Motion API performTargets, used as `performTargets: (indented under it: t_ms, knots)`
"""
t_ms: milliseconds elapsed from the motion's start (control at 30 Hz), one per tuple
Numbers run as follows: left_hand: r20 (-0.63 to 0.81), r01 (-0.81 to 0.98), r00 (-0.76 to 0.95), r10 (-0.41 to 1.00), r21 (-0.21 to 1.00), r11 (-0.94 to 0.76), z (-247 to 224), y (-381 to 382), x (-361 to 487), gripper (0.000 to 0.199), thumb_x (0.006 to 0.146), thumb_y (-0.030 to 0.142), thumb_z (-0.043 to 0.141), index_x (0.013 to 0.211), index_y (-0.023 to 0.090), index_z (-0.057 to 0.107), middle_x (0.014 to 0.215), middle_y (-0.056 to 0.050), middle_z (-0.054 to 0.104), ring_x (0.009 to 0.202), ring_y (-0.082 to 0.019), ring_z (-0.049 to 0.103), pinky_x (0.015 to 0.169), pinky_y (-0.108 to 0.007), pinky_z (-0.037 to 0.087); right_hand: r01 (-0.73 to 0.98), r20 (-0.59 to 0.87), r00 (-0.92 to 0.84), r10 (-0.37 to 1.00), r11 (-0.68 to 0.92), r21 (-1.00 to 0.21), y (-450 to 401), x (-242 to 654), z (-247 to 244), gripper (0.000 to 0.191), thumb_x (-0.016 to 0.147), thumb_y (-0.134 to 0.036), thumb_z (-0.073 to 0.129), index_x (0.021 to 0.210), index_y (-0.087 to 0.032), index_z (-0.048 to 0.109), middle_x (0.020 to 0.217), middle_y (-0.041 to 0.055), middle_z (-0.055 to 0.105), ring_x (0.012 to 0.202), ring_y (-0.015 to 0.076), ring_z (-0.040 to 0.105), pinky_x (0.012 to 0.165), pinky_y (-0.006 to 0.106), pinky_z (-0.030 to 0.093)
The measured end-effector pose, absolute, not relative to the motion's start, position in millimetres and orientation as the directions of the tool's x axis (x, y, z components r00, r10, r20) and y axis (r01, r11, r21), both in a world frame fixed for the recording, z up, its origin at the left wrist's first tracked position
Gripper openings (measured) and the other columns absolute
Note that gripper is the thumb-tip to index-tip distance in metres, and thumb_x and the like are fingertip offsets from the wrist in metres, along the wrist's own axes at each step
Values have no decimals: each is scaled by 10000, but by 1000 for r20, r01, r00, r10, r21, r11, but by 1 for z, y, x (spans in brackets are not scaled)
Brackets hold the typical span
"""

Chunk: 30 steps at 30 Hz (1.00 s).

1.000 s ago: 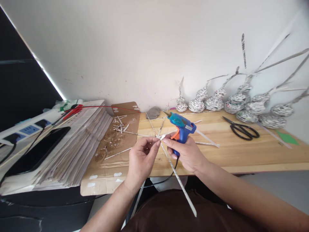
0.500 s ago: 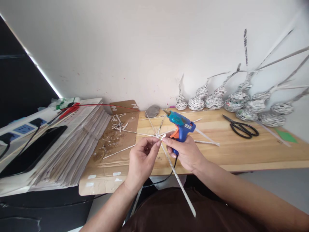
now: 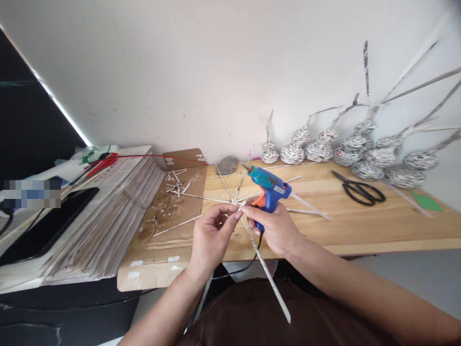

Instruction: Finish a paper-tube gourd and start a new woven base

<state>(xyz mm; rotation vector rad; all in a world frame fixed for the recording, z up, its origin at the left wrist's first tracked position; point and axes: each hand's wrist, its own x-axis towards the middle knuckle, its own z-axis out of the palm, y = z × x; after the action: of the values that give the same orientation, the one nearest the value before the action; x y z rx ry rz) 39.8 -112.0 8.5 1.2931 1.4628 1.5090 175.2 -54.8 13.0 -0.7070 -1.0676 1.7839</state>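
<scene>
Rolled paper sticks (image 3: 264,269) spread like spokes from a shared centre on the wooden table, one pointing back over my lap. At that centre my left hand (image 3: 214,233) is closed, pinching a paper strip end (image 3: 242,206) between thumb and fingertips. My right hand (image 3: 277,228) holds a blue glue gun (image 3: 270,185) with an orange trigger, its nozzle aimed up and to the left. The right thumb tip also meets the paper at the centre, against the left fingertips. The fingers partly hide the join.
Black scissors (image 3: 362,190) lie at the right, before several woven paper gourd shapes (image 3: 319,150) along the wall. Stained cardboard (image 3: 169,245) with paper scraps lies left, beside a tall paper stack (image 3: 118,206) bearing a black phone (image 3: 54,223). A grey lump (image 3: 226,165) sits at the back.
The small white paper end between my fingertips looks folded down flatter than before. Both hands and the glue gun stay almost in place.
</scene>
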Motion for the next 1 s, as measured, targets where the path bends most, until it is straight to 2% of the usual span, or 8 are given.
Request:
performTargets:
  t_ms: [133, 267, 433, 567, 733, 1000]
  knots:
    - [182, 189, -329, 927, 974, -124, 11, -110, 36, 229, 823, 381, 693, 917, 173, 701, 797, -20, 674, 586, -73, 491, 537, -190, 406, -372, -15, -451, 893, -203, -906, -55, 177, 9, 272, 700, -317, 809, 858, -157, 656, 548, -41, 544, 456, 84, 462, 400, 206, 315]
    - [181, 167, -343, 922, 977, -130, 15, -110, 34, 226, 819, 379, 696, 924, 179, 710, 766, -17, 674, 574, -73, 511, 518, -185, 417, -369, -1, -428, 904, -176, -912, -55, 181, 8, 270, 729, -351, 787, 871, -166, 651, 543, -39, 548, 454, 87, 460, 397, 207, 313]
    - [204, 159, -374, 905, 975, -154, 16, -110, 29, 245, 778, 339, 738, 965, 182, 720, 767, -32, 682, 611, -97, 566, 505, -190, 426, -314, 25, -412, 911, -117, -942, -54, 190, 6, 271, 746, -389, 777, 771, -178, 610, 511, -45, 523, 430, 86, 442, 386, 213, 328]
    - [186, 70, -387, 903, 982, -173, 15, -108, 25, 225, 774, 327, 742, 937, 173, 714, 761, -26, 679, 603, -93, 570, 483, -183, 431, -236, 44, -426, 904, -63, -970, -52, 197, 1, 334, 777, -433, 744, 661, -174, 568, 493, -25, 523, 418, 89, 431, 381, 228, 324]
    - [173, 32, -416, 893, 984, -175, 15, -106, 24, 217, 775, 341, 734, 888, 161, 693, 742, -15, 662, 578, -91, 571, 464, -188, 432, -153, 37, -435, 899, -34, -988, -49, 202, -6, 315, 800, -462, 706, 725, -175, 600, 510, -15, 548, 416, 97, 427, 385, 237, 317]
    - [156, -30, -393, 906, 983, -182, 18, -104, 24, 209, 791, 325, 724, 892, 150, 670, 707, -6, 632, 589, -78, 548, 486, -177, 420, -12, 31, -397, 917, 29, -1000, -49, 204, -7, 204, 817, -376, 681, 795, -176, 648, 525, -15, 567, 453, 112, 494, 403, 231, 345]
